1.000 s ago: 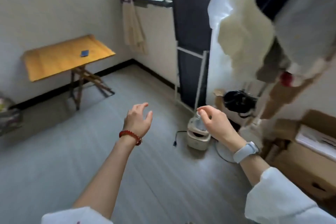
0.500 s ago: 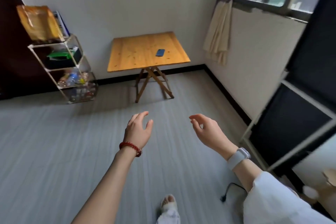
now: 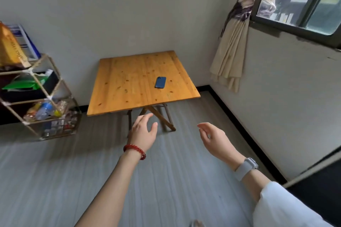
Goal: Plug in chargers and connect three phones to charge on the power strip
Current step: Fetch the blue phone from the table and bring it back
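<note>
A dark blue phone [image 3: 160,82] lies flat on the right half of a wooden folding table [image 3: 129,86] against the far wall. My left hand [image 3: 143,132], with a red bead bracelet at the wrist, is held out in the air below the table's front edge, fingers relaxed and holding nothing. My right hand [image 3: 215,138], with a grey watch at the wrist, hangs in the air to the right of it, fingers loosely curved and empty. No charger or power strip is in view.
A wire shelf rack [image 3: 39,97] with bags, bottles and cans stands at the left wall. A tied curtain [image 3: 230,55] hangs by the window [image 3: 302,0] at the right. A dark panel [image 3: 317,188] stands at the lower right. Grey plank floor [image 3: 55,180] lies between me and the table.
The view has swung left from the clothes rack and floor clutter to the table, which is now nearer and centred. Both hands stay raised and empty.
</note>
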Demonstrator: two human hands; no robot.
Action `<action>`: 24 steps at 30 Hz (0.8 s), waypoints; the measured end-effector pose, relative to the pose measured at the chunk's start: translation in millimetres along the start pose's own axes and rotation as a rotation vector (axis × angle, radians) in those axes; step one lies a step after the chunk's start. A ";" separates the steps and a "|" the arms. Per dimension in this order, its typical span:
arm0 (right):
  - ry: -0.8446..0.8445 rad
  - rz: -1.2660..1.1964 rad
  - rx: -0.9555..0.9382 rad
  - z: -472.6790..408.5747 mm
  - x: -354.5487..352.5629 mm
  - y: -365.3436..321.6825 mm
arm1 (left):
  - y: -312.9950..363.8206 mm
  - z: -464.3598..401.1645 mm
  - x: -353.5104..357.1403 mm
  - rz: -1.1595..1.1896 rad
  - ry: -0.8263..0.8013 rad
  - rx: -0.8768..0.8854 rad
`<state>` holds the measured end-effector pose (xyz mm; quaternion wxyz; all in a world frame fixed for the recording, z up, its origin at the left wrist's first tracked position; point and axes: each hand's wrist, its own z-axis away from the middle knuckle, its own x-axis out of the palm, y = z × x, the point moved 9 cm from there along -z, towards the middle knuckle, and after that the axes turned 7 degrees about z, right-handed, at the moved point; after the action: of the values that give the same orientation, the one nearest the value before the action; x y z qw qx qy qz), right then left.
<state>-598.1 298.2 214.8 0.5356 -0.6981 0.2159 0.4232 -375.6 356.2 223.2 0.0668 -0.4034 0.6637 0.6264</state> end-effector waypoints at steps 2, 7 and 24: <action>-0.006 -0.006 0.010 -50.6 13.7 10.3 | -13.7 -45.5 21.1 0.000 -0.018 0.004; -0.074 -0.029 0.029 -195.5 56.2 28.2 | -71.2 -172.6 66.0 -0.016 -0.077 -0.117; -0.334 0.049 0.352 -560.4 274.2 28.5 | -319.8 -483.3 111.8 -0.189 -0.336 -0.494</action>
<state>-267.7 -191.2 11.3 0.6670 -0.5087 0.2115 0.5016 -50.7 -87.0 7.9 0.1335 -0.3580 0.4309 0.8175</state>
